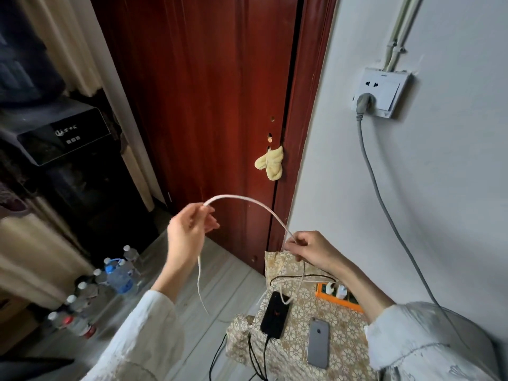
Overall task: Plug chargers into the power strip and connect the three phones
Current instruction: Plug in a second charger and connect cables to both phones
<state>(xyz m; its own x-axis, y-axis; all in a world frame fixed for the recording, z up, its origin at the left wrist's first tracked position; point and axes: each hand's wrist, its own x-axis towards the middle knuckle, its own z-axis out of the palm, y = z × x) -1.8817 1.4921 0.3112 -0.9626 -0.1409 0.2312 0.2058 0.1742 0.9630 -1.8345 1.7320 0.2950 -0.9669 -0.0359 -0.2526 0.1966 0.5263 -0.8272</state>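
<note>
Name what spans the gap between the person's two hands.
In the head view, a white charging cable arches between the left hand and right hand; each hand pinches it, and its loose end hangs below the left hand.

Only an illegible logo shows on the black water dispenser [61, 133]; no text is readable.

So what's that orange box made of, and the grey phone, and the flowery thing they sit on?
The orange power strip looks like hard plastic: a smooth, bright, moulded rim. The grey phone seems to have a matte metal back, with an even dull sheen and a small logo, though it could be coated plastic. The flowery cover looks like soft cloth, since it drapes and wrinkles over the edge.
</note>
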